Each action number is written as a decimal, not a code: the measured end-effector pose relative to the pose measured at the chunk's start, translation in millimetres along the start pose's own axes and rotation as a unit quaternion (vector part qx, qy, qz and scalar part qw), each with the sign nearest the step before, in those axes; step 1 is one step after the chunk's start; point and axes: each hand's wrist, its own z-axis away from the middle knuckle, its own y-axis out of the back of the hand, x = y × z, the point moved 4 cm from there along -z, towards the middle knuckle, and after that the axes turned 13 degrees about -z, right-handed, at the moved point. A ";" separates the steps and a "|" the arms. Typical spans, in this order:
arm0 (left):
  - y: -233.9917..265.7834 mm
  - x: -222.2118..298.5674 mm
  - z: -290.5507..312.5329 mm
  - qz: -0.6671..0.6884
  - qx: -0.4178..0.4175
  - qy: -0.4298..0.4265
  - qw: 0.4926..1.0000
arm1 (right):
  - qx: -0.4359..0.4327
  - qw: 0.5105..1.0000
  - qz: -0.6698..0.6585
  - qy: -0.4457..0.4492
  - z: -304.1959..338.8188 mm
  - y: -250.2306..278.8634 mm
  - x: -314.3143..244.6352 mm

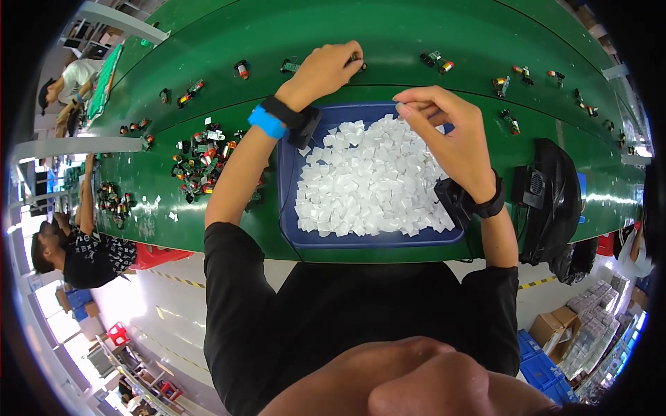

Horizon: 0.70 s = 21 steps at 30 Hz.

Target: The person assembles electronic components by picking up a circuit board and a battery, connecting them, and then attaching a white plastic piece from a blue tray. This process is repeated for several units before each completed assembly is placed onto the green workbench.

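Note:
My left hand (322, 73) reaches over the far side of the blue tray to the green work surface. Its fingers are closed around a small electronic assembly (357, 63), mostly hidden by them. Above the tray's far right corner, my right hand (451, 132) is closed in a pinch; what is between the fingertips is too small to make out. The blue tray (374, 243) in front of me holds many small white square pieces (368, 180). Another assembly with a green board (290, 65) lies just left of my left hand.
Left of the tray lies a pile of small electronic assemblies (205, 163) with red and orange cylinders. More are spaced along the green surface (388, 35). A black bag (551, 201) sits at the right. Co-workers (87, 253) are at the left, near a metal post (87, 147).

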 end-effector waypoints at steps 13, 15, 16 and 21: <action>67.0 104.2 77.0 0.588 -0.035 0.014 0.808 | 0.082 0.995 -0.048 0.009 -1.7 -7.9 -3.3; 67.0 109.8 82.4 0.601 -0.018 -0.003 0.799 | 0.080 0.996 -0.042 0.025 -2.0 -6.7 -2.2; 67.4 112.2 85.3 0.579 -0.012 -0.007 0.815 | 0.080 0.995 -0.037 0.040 -1.2 -6.0 -1.7; 69.7 116.4 85.9 0.576 -0.028 0.024 0.816 | 0.051 0.995 0.006 0.088 -0.1 -3.7 -7.6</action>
